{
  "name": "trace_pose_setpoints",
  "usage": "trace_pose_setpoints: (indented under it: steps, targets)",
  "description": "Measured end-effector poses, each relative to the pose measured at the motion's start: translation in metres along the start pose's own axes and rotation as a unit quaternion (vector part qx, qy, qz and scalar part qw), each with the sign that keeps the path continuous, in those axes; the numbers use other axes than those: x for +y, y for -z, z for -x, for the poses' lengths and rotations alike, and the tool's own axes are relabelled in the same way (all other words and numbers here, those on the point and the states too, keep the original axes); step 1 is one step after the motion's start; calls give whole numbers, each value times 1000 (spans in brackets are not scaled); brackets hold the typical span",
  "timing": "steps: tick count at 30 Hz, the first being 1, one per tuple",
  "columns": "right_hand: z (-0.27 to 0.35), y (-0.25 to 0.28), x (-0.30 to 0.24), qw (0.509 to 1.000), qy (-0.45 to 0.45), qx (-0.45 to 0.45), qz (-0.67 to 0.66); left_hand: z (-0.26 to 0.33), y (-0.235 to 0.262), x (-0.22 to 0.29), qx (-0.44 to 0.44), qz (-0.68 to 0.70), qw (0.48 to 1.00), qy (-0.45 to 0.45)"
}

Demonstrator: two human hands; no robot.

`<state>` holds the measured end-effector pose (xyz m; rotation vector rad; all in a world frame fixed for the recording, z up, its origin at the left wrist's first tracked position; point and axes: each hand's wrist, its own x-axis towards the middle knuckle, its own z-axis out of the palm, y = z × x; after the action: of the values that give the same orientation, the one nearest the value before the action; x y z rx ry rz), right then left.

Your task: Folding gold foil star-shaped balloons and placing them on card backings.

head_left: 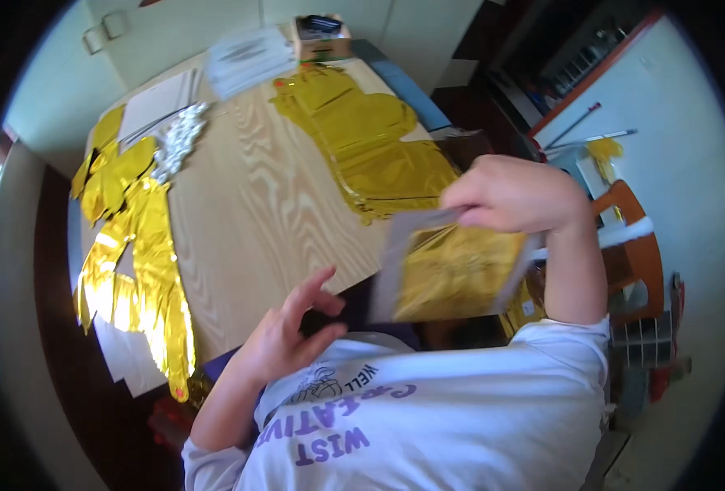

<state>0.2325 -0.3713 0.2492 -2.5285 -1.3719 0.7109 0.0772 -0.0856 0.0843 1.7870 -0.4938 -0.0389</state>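
Observation:
My right hand is closed on the top edge of a clear plastic bag, lifted in front of my body near the table's right front edge. Folded gold foil shows inside the bag, slightly blurred. My left hand is held by the table's front edge with fingers apart and nothing in it. Beyond the bag, a flat gold foil balloon lies along the right side of the table. More crumpled gold foil balloons are spread at the left, hanging over the edge.
The wooden table carries a stack of light cards, a pile of small silvery pieces, clear plastic sleeves and a small box with dark contents. An orange-brown chair stands at the right.

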Motion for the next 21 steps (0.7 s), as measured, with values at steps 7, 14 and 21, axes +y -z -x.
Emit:
trace_pose_setpoints:
  steps: [7,14,21]
  targets:
    - [125,-72,167,807,-524,62,265,55,4,-13,-11,-85,996,38]
    - [35,-238,337,860,-352,163,331,64,-7,-20,8,-145,987,66]
    - [-57,-238,293,571,-182,409,-689,87,11,-9,81,-222,969,71]
